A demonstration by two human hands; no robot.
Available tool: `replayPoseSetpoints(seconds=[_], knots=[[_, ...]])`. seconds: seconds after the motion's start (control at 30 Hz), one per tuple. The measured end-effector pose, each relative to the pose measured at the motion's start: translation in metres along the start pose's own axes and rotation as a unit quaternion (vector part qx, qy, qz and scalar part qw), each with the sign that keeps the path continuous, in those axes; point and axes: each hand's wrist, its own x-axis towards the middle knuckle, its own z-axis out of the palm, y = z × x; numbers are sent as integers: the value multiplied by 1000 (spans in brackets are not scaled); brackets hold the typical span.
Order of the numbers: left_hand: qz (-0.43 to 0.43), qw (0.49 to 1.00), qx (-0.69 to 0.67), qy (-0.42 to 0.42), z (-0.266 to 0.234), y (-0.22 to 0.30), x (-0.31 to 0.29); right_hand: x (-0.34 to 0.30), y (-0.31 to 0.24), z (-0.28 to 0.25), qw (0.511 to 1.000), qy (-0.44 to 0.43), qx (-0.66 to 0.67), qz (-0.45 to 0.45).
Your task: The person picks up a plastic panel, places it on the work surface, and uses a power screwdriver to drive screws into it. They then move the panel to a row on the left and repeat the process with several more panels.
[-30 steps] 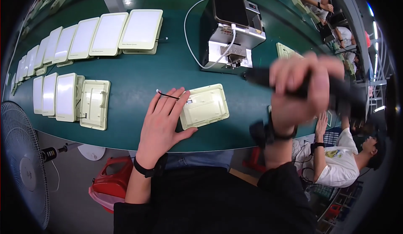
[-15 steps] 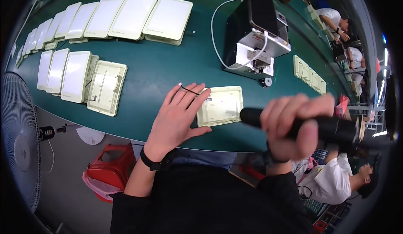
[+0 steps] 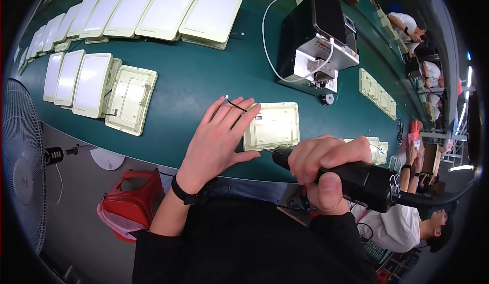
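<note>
A cream plastic housing [image 3: 277, 123] lies on the green table in front of me, its ribbed inside facing up. My left hand [image 3: 216, 139] rests flat at its left side, fingers stretched out, fingertips over the edge. A short black cable [image 3: 236, 105] with a white plug lies across those fingers. Wrapped round a black electric screwdriver [image 3: 369, 182], my right hand [image 3: 326, 164] holds it tilted. The tool's nose is at the housing's near right edge; whether the bit touches a screw cannot be made out.
Finished-looking white-faced panels [image 3: 165, 14] stand in two rows at the left, beside another open housing [image 3: 133, 100]. A black machine [image 3: 310, 49] with a white cable stands at the back. Cream parts [image 3: 377, 93] lie right. A fan [image 3: 23, 172], red stool [image 3: 133, 195] and co-workers [image 3: 392, 223] surround the table.
My right hand has brought the screwdriver left and down, its nose now at the housing's near edge. My left hand stays on the housing. The view has shifted slightly.
</note>
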Motion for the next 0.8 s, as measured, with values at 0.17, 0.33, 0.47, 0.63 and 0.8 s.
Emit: replayPoseSetpoints(seconds=[0.17, 0.33, 0.47, 0.63, 0.8], knots=[[3, 1000, -5, 2, 0, 0, 3, 3, 11, -7, 997, -52, 25, -46], [5, 1000, 5, 3, 1, -1, 3, -3, 16, -8, 996, -59, 10, -62], [16, 1000, 10, 20, 3, 5, -1, -7, 22, -6, 996, -41, 31, -67], [28, 998, 29, 58, 0, 7, -16, -5, 1, -16, 970, -34, 218, -104], [4, 988, 149, 38, -13, 2, -67, -6, -33, -48, 941, 11, 267, -207]])
